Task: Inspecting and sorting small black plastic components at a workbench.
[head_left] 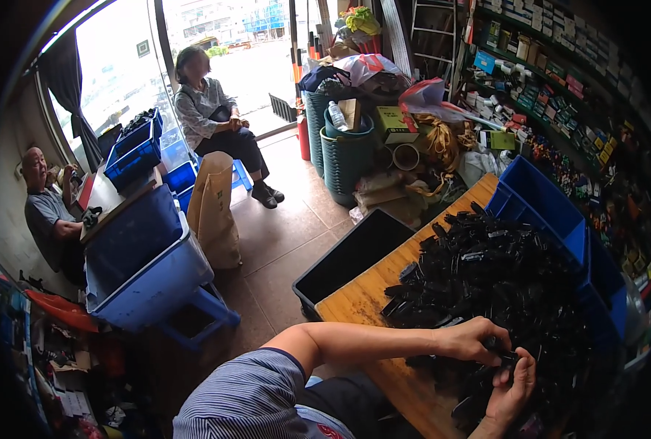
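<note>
Holding a black piece [510, 356], both hands [474, 339] [513, 390] hide most of it.

**Daylit and Crowded**

A bright doorway [256, 55] opens far ahead and left of the hands [469, 341], beside a tall window [117, 69] with a dark curtain [68, 82]. Brown floor tiles [272, 269] spread left of them, past the wooden tabletop [360, 294] underneath. Crowded shelves [534, 28] climb ahead on their right.

Table [362, 298]: lwr R of my feed, heap [486, 271] on it.
Bins [534, 194]: R of heap, as I see it.
Crate [351, 252]: alongside tbl's L edge.
Tub [150, 282]: my far L, stool [226, 316] under.
Sack [219, 212]: just R of tub.
Baskets [340, 164]: stacked, bhd crate.
</note>
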`<state>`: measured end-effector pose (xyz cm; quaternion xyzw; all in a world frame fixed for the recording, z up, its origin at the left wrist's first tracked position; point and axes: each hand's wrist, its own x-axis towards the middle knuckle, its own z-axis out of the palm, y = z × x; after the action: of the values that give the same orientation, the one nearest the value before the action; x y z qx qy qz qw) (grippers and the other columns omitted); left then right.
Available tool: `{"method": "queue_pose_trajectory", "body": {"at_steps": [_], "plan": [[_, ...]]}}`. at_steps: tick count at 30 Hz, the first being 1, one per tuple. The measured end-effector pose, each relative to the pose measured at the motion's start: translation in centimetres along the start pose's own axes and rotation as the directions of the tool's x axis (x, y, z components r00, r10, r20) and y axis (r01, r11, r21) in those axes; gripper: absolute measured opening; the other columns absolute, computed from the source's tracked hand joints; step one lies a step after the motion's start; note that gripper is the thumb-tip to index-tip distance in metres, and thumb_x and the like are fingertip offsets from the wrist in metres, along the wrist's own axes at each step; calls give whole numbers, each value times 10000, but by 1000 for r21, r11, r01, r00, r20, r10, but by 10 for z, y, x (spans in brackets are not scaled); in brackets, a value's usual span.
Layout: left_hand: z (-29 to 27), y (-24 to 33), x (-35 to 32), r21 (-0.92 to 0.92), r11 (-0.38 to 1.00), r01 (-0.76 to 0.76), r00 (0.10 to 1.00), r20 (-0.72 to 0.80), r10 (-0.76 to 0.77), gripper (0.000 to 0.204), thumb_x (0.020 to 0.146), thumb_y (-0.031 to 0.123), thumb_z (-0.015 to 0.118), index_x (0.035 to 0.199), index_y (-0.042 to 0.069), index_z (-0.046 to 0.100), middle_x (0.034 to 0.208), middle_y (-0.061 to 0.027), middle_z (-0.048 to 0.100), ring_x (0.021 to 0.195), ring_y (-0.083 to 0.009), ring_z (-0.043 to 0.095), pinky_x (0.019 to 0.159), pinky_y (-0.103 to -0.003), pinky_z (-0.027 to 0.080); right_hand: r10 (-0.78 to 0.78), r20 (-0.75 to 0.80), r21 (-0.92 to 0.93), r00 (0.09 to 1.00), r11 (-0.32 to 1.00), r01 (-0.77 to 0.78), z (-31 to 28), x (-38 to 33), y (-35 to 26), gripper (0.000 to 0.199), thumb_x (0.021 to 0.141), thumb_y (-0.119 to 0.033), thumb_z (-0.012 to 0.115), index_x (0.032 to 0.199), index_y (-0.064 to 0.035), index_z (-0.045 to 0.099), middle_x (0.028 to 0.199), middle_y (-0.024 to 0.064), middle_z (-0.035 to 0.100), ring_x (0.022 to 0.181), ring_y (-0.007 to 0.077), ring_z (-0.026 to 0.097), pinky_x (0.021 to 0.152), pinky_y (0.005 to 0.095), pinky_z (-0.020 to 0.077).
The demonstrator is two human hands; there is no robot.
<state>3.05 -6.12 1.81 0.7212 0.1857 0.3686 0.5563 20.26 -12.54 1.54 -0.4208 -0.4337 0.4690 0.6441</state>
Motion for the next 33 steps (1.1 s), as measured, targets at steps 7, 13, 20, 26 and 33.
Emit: {"method": "queue_pose_trajectory", "body": {"at_steps": [7, 13, 20, 26, 33], "plan": [[2, 4, 2, 86, 987, -134, 991, -15, 135, 277, 748, 121, 680, 986, 4, 603, 882, -128, 632, 841, -232, 610, 717, -320, 470, 143, 127, 209, 981, 963, -168, -10, -5, 0, 298, 886, -264, 575, 1112, -78, 519, 661, -1, 479, 529, 70, 437, 442, 187, 340], [-14, 12, -3, 344, 897, -278, 956, 9, 293, 284, 730, 95, 696, 992, 17, 620, 815, -124, 598, 783, -267, 595, 685, -337, 462, 253, 343, 246, 905, 905, -347, -2, 5, 6, 377, 839, -278, 643, 1119, -81, 486, 863, 54, 561, 557, 140, 531, 503, 256, 454], [4, 5, 2, -333, 900, 280, 958, 32, -286, 277, 833, 188, 653, 1015, -9, 584, 800, -51, 618, 719, -104, 566, 681, -239, 472, -144, 220, -104, 965, 980, 170, 9, 3, 2, 304, 919, -317, 522, 1066, -51, 544, 1090, 40, 532, 818, 67, 512, 698, 203, 433], [20, 6, 1, -319, 890, 327, 945, 126, -302, 278, 831, 36, 618, 1090, -29, 537, 865, -98, 634, 748, -167, 638, 660, -280, 536, -333, 267, -502, 904, 753, 426, -12, 0, -12, 194, 856, -194, 621, 968, -41, 578, 1011, 57, 572, 815, 98, 528, 710, 222, 445], [-82, 7, 5, -602, 755, -260, 928, -372, 23, 384, 826, 93, 605, 1172, -34, 495, 973, -145, 626, 843, -222, 630, 725, -324, 536, -99, 43, -994, 994, -109, 32, -97, -2, -38, 287, 737, -20, 628, 1022, -52, 615, 1114, 93, 553, 1040, 278, 480, 913, 347, 397]]}}
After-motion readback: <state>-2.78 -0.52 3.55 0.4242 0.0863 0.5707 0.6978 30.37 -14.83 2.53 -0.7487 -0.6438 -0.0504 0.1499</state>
